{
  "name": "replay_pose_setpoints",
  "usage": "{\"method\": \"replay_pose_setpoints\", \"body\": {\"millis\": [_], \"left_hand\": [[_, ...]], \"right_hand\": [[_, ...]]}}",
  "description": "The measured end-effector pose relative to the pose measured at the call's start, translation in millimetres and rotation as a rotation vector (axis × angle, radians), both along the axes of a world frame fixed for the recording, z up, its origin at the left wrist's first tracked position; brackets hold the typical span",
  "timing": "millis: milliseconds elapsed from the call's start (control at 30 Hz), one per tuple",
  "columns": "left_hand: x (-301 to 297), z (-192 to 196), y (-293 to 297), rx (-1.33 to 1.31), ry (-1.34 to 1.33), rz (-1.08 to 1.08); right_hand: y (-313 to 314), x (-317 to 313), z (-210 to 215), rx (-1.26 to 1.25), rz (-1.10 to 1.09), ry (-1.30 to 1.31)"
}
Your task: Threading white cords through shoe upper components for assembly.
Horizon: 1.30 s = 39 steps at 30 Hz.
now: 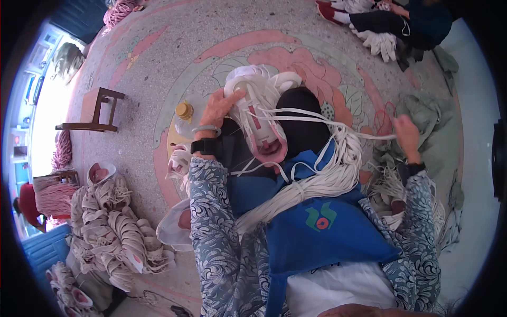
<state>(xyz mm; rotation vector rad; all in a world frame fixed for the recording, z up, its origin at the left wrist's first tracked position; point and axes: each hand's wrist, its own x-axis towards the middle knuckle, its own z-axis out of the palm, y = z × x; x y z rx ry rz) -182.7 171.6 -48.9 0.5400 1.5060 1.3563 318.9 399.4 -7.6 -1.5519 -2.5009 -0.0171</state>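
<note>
A white-and-pink shoe upper [262,134] lies on my lap, its pink-lined opening toward me. My left hand [221,107] is closed on its left edge, thumb on top. White shoelaces [322,117] run from the upper across to my right hand [406,136], which is raised at the right, its fingers closed on them and the laces stretched nearly straight. A thick bundle of loose white laces [306,193] drapes over my lap and blue apron [330,230]. More white, looped material [264,79] gathers at the upper's far end, partly hidden.
Tied bundles of pale shoe parts [113,227] heap on the floor at left, near a wooden stool [100,110]. A yellow-capped bottle [184,112] stands beside my left hand. Grey-green cloth [428,121] lies at right. Another person's legs [369,21] show at far right.
</note>
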Motion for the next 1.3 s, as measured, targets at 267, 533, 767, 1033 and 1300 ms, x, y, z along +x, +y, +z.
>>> {"method": "replay_pose_setpoints", "body": {"millis": [267, 533, 767, 1033, 1300], "left_hand": [[18, 19, -1, 0.178, -0.227, -0.076], [15, 7, -18, 0.289, -0.395, 0.026], [17, 3, -12, 0.294, -0.42, 0.013], [28, 16, -9, 0.307, -0.323, -0.023], [32, 21, -13, 0.299, -0.276, -0.006]], "right_hand": [[-120, -224, 14, -0.641, 0.58, 0.777], [-147, -276, 13, -0.393, 0.734, 0.584], [-141, -283, -4, -0.316, 0.88, 0.482], [-143, -270, 25, -0.595, 0.948, 0.414], [-144, -288, 10, -0.298, 0.758, 0.572]]}}
